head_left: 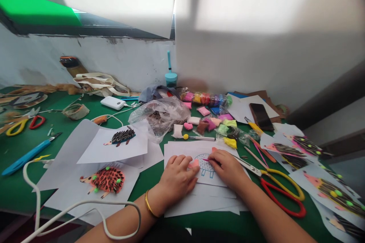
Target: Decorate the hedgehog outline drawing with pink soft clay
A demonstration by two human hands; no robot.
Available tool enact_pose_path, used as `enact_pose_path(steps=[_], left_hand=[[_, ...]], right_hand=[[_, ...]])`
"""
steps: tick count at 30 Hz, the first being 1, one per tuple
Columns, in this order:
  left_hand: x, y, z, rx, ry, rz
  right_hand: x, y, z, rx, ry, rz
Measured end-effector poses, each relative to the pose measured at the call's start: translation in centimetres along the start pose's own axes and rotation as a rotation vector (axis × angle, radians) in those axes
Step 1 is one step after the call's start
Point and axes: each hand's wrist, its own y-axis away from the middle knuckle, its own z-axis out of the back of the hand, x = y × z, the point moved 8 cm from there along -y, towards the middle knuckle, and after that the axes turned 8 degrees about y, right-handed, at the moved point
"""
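Note:
My left hand (178, 176), a gold bangle at its wrist, lies on a stack of white paper (182, 201), fingers bent but spread. Next to its fingertips is a flat piece of pink clay (194, 164). A hedgehog outline drawn in blue (207, 168) shows on the top sheet. My right hand (228, 165) is closed over the drawing's right side, with the pointed tip of a thin magenta clay tool (205, 160) sticking out of its fingers. The rest of that tool is hidden. Another bit of pink clay (214, 149) peeks out behind this hand.
Large scissors (273, 182) with yellow and red handles lie at right, by finished hedgehog pictures (327, 186). Bagged clay pieces (203, 125) and a plastic bag of seeds (159, 115) sit behind. Left are a seed hedgehog (107, 180), a blue knife (28, 156) and a white cable (68, 209).

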Motion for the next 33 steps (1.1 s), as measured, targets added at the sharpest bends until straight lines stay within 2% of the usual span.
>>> enact_pose_path(steps=[6,15,20,25,33], left_hand=[[0.2,0.3,0.0,-0.006,0.027,0.015],[0.4,2.4,1.0,-0.086,-0.006,0.047],[0.7,2.5,0.4,-0.078,0.009,0.075],[0.8,2.5,0.1,-0.063,0.017,0.098],[0.7,2.5,0.2,-0.048,0.025,0.130]], right_hand=[[-0.1,0.0,-0.1,0.007,-0.004,-0.008],[0.3,0.0,0.1,0.011,0.033,0.025],[2.3,0.0,0.7,-0.014,0.189,0.129],[4.8,-1.0,0.4,0.039,0.227,0.238],[7.8,-3.3,-0.4,-0.002,0.353,0.307]])
